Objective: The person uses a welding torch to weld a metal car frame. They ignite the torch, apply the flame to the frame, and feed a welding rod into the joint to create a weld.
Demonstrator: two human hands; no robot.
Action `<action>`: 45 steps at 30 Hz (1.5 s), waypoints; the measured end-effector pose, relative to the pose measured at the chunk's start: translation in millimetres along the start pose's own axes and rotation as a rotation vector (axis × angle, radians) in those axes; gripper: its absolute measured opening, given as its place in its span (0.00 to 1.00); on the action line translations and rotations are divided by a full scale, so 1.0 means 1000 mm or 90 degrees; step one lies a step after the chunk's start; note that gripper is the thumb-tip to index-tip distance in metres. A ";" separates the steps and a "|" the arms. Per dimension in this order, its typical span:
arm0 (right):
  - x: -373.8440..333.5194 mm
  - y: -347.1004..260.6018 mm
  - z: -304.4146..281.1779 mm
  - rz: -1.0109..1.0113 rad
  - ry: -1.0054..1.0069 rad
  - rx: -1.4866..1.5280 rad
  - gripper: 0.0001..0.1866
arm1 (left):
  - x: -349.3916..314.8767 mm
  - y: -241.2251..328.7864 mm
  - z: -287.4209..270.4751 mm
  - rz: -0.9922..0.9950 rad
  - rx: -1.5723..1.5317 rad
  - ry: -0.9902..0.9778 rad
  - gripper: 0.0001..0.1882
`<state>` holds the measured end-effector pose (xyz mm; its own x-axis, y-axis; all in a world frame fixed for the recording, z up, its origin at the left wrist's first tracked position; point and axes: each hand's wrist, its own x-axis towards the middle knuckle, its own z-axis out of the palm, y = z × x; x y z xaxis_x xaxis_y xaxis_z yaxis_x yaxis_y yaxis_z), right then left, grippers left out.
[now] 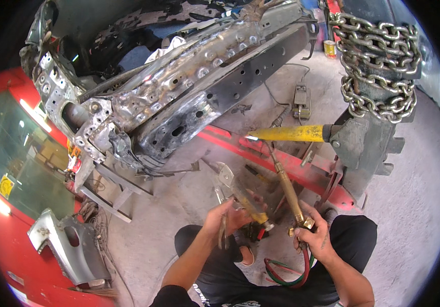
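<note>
My left hand is closed around a pair of large locking pliers. Their jaws point up and away from me, and the worn handle ends in an adjusting screw near my lap. In my right hand, fingers wrapped round its valve end, is a brass gas torch. Its thin bent tip reaches toward the end of a yellow hydraulic ram, where a bright white glow shows. Red and green hoses loop down from the torch between my knees. The pliers and torch are apart.
A stripped car frame rail crosses above on the left. Under the ram lies a red steel beam. A chain-wrapped post stands right. A foot pedal and a silver fender rest on the floor, beside a red car.
</note>
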<state>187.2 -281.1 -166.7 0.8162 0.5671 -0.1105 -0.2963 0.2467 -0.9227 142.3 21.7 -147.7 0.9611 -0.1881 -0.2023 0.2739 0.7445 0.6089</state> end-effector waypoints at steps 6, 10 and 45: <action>0.000 0.023 0.003 0.031 -0.034 -0.028 0.44 | 0.020 -0.029 0.004 0.004 -0.034 -0.048 0.30; 0.000 0.024 0.006 0.040 -0.008 -0.025 0.42 | 0.022 -0.037 0.003 0.007 -0.054 -0.083 0.29; 0.020 -0.012 0.044 0.111 0.040 -0.270 0.22 | 0.005 -0.064 -0.018 0.009 0.100 0.042 0.19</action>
<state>185.4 -237.9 -142.0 0.8045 0.5201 -0.2869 -0.2130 -0.1982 -0.9567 128.4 -15.3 -201.9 0.9617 -0.1326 -0.2397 0.2680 0.6366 0.7231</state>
